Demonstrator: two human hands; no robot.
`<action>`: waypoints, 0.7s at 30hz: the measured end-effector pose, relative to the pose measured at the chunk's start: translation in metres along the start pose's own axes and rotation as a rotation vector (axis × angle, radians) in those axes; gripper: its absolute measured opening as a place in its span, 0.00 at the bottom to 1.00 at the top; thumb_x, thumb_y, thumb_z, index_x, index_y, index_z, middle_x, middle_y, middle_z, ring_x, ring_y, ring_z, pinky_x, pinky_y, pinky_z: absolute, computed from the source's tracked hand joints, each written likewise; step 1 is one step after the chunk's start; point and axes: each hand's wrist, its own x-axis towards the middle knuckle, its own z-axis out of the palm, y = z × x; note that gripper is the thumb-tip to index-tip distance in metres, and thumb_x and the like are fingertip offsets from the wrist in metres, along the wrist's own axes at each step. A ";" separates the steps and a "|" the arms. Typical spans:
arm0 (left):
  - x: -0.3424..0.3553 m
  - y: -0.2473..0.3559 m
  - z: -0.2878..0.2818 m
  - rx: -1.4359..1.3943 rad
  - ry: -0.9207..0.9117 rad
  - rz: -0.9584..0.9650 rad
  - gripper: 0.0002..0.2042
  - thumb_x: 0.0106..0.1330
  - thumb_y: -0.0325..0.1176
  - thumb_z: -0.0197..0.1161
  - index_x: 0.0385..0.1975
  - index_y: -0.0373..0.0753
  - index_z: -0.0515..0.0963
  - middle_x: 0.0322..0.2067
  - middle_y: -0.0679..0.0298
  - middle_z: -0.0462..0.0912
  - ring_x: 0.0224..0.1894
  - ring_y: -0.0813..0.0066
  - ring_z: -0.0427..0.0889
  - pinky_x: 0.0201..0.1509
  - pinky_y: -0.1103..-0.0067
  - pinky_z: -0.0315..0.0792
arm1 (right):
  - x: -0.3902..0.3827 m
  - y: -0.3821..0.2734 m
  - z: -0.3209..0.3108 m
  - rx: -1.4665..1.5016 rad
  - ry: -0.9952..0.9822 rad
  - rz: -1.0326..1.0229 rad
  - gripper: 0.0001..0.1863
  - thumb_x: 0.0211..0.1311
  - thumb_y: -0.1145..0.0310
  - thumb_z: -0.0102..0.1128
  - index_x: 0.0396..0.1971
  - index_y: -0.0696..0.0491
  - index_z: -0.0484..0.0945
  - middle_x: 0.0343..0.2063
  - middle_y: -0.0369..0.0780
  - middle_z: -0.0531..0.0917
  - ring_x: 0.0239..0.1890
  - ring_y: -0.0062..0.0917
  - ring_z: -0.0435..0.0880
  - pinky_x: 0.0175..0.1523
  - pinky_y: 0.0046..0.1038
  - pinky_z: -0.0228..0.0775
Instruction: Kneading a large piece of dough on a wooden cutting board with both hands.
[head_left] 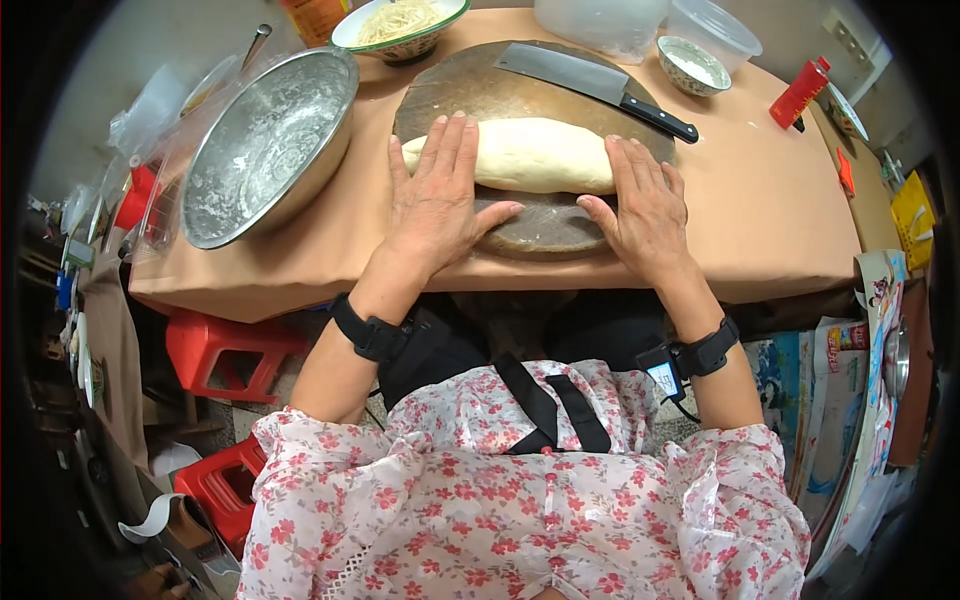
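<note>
A long pale log of dough [537, 155] lies on a round wooden board [545, 230]. My left hand [435, 190] rests on its left end, fingers stretched out over it and thumb below it on the board. At the other end my right hand [640, 205] touches the dough with extended fingers, its thumb pointing inward along the near side. Both hands are open. Behind the dough, a cleaver [560, 65] with a black handle lies on the board. A large steel bowl [270, 145], dusted with white powder, is beside the board on the left.
On the peach-covered table [760, 235] are a bowl of noodles [400, 25], a small bowl of white powder [693, 68], a red container [800, 93] and clear plastic containers [715, 25] at the back. Red stools [225, 355] stand under the left side.
</note>
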 end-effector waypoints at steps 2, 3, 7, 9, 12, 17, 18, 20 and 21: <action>0.000 0.010 -0.001 0.003 0.021 0.009 0.49 0.54 0.65 0.63 0.69 0.35 0.57 0.69 0.55 0.61 0.73 0.60 0.55 0.71 0.41 0.41 | 0.002 0.002 0.000 0.007 -0.042 0.018 0.39 0.63 0.41 0.55 0.64 0.56 0.66 0.62 0.43 0.73 0.67 0.36 0.67 0.65 0.46 0.56; 0.000 0.019 -0.003 -0.023 0.052 0.077 0.50 0.54 0.66 0.63 0.70 0.35 0.57 0.69 0.55 0.60 0.74 0.61 0.55 0.71 0.41 0.41 | 0.004 0.001 0.001 0.009 -0.041 0.017 0.39 0.63 0.41 0.55 0.64 0.56 0.66 0.62 0.43 0.73 0.67 0.36 0.67 0.65 0.46 0.56; 0.015 0.057 0.003 -0.168 0.068 0.218 0.50 0.52 0.62 0.66 0.69 0.35 0.58 0.69 0.55 0.61 0.74 0.62 0.55 0.70 0.40 0.42 | 0.019 -0.014 -0.004 0.209 0.037 0.012 0.40 0.66 0.39 0.50 0.66 0.57 0.64 0.65 0.45 0.70 0.69 0.37 0.64 0.66 0.45 0.55; 0.021 0.061 0.008 -0.172 0.059 0.259 0.46 0.52 0.54 0.68 0.69 0.35 0.59 0.68 0.54 0.63 0.72 0.60 0.58 0.70 0.41 0.45 | 0.030 -0.027 -0.011 0.276 0.107 -0.022 0.41 0.66 0.39 0.50 0.67 0.57 0.63 0.65 0.47 0.69 0.70 0.38 0.63 0.67 0.45 0.54; 0.026 0.055 0.012 -0.194 0.053 0.179 0.43 0.53 0.49 0.67 0.68 0.36 0.60 0.67 0.53 0.63 0.72 0.59 0.59 0.70 0.41 0.46 | 0.045 -0.043 -0.011 0.292 0.113 -0.070 0.41 0.66 0.40 0.50 0.67 0.57 0.63 0.65 0.48 0.70 0.70 0.39 0.64 0.67 0.45 0.54; 0.016 0.018 0.019 -0.125 0.108 0.085 0.43 0.52 0.46 0.67 0.68 0.36 0.59 0.68 0.53 0.63 0.71 0.58 0.61 0.70 0.42 0.46 | 0.053 -0.057 0.019 0.217 -0.018 -0.107 0.43 0.64 0.36 0.50 0.64 0.60 0.66 0.63 0.48 0.71 0.69 0.40 0.65 0.67 0.49 0.53; 0.014 0.012 0.018 -0.126 0.103 0.084 0.43 0.52 0.46 0.67 0.68 0.36 0.59 0.68 0.53 0.63 0.71 0.58 0.61 0.70 0.42 0.46 | 0.051 -0.058 0.019 0.219 -0.023 -0.106 0.43 0.64 0.36 0.50 0.64 0.60 0.66 0.63 0.48 0.71 0.69 0.40 0.65 0.67 0.49 0.53; 0.010 0.003 0.015 -0.035 0.059 0.063 0.44 0.52 0.49 0.68 0.67 0.35 0.60 0.67 0.53 0.64 0.71 0.58 0.61 0.71 0.42 0.45 | 0.045 -0.058 0.016 0.107 0.032 -0.160 0.43 0.61 0.36 0.52 0.62 0.59 0.68 0.63 0.46 0.71 0.67 0.37 0.67 0.67 0.49 0.53; 0.009 -0.001 0.013 -0.015 0.050 0.050 0.45 0.53 0.55 0.69 0.67 0.34 0.60 0.66 0.53 0.64 0.70 0.57 0.62 0.70 0.43 0.46 | 0.043 -0.057 0.015 0.108 0.027 -0.157 0.43 0.61 0.36 0.52 0.62 0.59 0.68 0.63 0.46 0.71 0.67 0.37 0.67 0.67 0.49 0.53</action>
